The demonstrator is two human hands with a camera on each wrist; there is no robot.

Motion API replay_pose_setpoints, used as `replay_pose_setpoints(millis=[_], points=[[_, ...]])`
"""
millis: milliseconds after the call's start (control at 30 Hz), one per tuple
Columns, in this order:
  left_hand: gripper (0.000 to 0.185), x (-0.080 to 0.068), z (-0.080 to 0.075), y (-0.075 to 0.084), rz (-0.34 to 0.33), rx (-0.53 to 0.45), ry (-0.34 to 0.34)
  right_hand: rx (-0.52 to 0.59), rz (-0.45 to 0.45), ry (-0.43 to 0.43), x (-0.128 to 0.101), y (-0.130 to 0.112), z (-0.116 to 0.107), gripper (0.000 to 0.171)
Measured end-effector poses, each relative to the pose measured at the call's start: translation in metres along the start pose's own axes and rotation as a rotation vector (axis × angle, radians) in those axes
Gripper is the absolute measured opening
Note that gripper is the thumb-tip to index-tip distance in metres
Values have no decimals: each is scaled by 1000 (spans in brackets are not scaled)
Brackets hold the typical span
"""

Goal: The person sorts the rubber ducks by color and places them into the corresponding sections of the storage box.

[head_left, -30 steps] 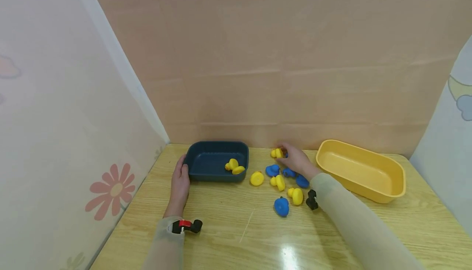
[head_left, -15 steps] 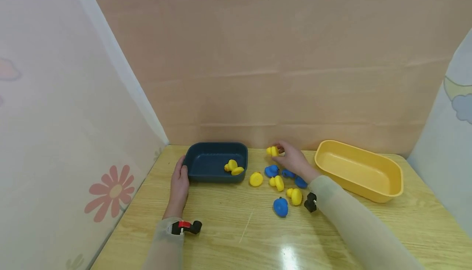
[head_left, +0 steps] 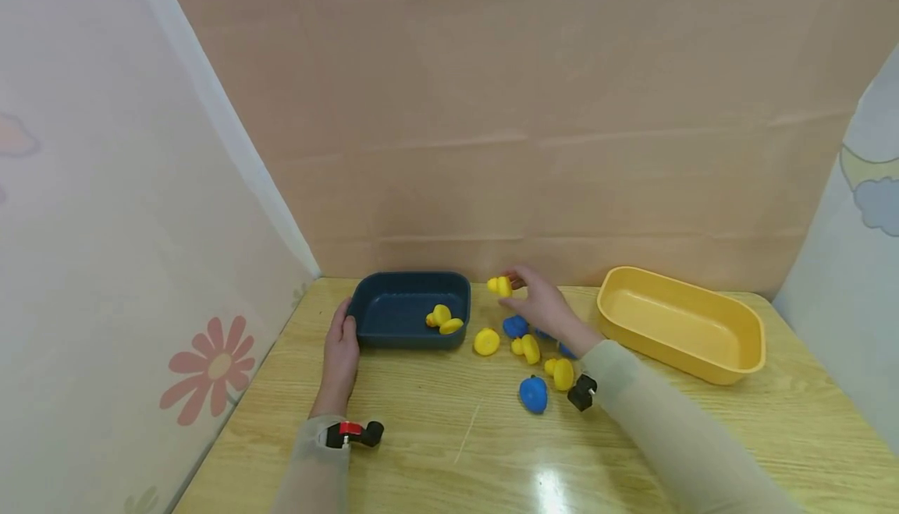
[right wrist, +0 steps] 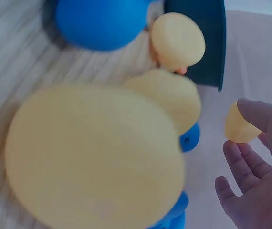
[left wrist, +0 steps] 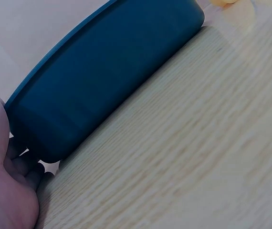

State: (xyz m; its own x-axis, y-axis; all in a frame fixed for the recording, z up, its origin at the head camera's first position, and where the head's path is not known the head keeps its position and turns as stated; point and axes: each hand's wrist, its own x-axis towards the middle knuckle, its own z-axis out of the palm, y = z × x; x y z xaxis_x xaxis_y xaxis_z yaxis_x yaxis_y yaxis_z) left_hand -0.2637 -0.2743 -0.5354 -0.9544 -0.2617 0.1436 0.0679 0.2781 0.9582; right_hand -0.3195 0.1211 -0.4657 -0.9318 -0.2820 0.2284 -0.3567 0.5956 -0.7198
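Observation:
In the head view my right hand [head_left: 542, 305] pinches a yellow toy duck [head_left: 499, 286] between thumb and fingertips, raised right of the dark blue bin [head_left: 379, 340]. The right wrist view shows the thumb on one side of this duck [right wrist: 237, 125] and fingertips on the other. My left hand [head_left: 341, 354] holds the bin's left end, with the thumb by the rim and the fingers around the corner in the left wrist view. Inside the bin lie two yellow ducks [head_left: 439, 315]. Below my right hand, several yellow ducks [head_left: 564, 374] and blue ducks [head_left: 534, 395] lie on the table.
A yellow bin [head_left: 677, 327] stands at the back right of the wooden table [head_left: 414, 436]. Brown paper [head_left: 449, 147] covers the wall behind. A pale wall with a printed flower [head_left: 211, 370] borders the left side.
My right hand has lifted the yellow duck off the back of the table and carried it left toward the dark blue bin. My left hand has stayed on the bin.

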Motion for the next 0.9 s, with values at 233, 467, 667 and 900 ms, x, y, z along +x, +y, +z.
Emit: replay_pose_setpoints(millis=[233, 467, 667, 900], points=[[54, -1, 0, 1, 4, 6, -4, 34, -14, -5, -2, -12, 7, 53], [54, 0, 0, 1, 7, -3, -1, 61, -42, -21, -1, -24, 16, 52], [54, 1, -1, 0, 3, -5, -2, 81, -55, -48, 0, -34, 22, 50], [54, 2, -2, 0, 8, -7, 0, 89, -41, -84, 1, -44, 30, 53]])
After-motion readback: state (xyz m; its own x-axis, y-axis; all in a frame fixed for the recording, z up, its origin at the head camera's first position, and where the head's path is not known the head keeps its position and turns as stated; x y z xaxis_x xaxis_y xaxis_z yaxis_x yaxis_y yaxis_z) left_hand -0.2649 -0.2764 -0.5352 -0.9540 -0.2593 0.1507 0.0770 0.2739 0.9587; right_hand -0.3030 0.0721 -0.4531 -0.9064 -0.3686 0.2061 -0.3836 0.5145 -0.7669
